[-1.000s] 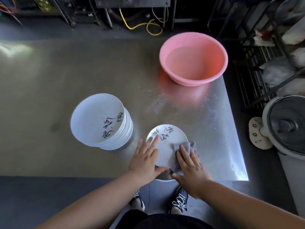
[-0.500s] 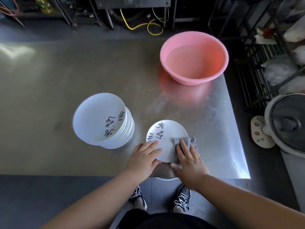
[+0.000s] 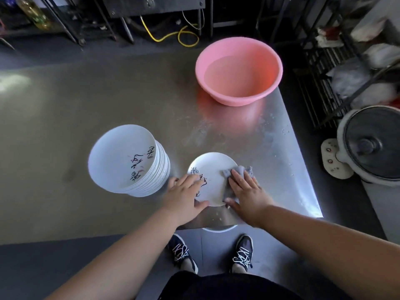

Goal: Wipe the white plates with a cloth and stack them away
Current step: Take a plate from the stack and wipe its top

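Note:
A single white plate with black writing lies flat near the front edge of the steel table. My left hand rests on the plate's left rim, fingers straight across the writing. With its fingers flat, my right hand presses a grey cloth onto the plate's right side. A tall stack of white plates with the same writing stands to the left of the single plate, apart from both hands.
A pink basin holding water sits at the table's back right. Off the right edge stand a fan and a wire rack with bags. Yellow cable lies behind the table. My shoes show below the front edge.
The plate has turned counter-clockwise, its writing swinging from the far side round to the left under my left hand. My right hand with the cloth has stayed on the plate's right side.

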`<state>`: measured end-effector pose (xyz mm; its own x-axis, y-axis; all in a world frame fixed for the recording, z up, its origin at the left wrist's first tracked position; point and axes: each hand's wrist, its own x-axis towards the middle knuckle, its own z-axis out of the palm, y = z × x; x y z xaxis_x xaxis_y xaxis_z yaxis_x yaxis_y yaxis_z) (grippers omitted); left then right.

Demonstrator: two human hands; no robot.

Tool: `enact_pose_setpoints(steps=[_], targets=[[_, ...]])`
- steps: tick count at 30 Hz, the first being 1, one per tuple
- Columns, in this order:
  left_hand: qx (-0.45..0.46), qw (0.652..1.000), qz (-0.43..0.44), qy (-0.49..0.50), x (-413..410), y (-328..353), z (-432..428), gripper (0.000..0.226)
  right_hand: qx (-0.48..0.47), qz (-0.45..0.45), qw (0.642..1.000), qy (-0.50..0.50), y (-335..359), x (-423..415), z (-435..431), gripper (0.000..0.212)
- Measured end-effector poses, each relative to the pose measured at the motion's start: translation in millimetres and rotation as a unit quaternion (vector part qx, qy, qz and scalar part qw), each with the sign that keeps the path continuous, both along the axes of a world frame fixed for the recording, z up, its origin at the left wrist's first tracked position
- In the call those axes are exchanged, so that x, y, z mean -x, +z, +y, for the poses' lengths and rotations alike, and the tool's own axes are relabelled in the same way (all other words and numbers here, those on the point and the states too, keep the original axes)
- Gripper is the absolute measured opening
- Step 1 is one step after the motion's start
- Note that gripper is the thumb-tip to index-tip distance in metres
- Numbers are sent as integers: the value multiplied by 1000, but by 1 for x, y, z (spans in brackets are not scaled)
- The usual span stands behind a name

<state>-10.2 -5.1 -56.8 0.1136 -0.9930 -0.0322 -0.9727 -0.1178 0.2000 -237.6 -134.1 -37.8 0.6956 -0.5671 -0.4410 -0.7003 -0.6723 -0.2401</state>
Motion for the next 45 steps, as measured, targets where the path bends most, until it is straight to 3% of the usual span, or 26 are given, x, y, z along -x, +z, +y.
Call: enact_pose_setpoints(steps=[3, 8, 15, 21, 26, 30, 35, 38, 45], targets=[[8, 999, -13, -33, -7, -4, 6, 53, -2, -16, 1000, -11, -3, -10, -30, 78], [10, 1000, 16, -10, 0, -9, 4, 53, -36, 29, 999, -22, -4, -2, 34, 107], [25, 999, 32, 16, 10, -9, 4, 41, -28, -29, 996, -77, -4, -15, -10, 77], [0, 999, 40, 37, 33, -7, 0, 34, -53, 7, 997, -52, 0, -2, 60, 106], [34, 997, 33, 63, 21, -6, 8, 38, -47, -26, 997, -60, -1, -3, 23, 107], [46, 997, 30, 51, 12, -11, 6, 32, -34, -16, 997, -70, -11, -20, -7, 88], [69, 995, 38, 58, 16, -17, 2, 31, -16, -6, 998, -62, -16, -11, 65, 103], [80, 995, 41, 52, 15, -16, 3, 27, -30, -19, 996, -86, -13, -18, 46, 104], [68, 993, 62, 76, 19, -21, -1, 21, 34, -117, 989, -87, -35, -23, 11, 56]])
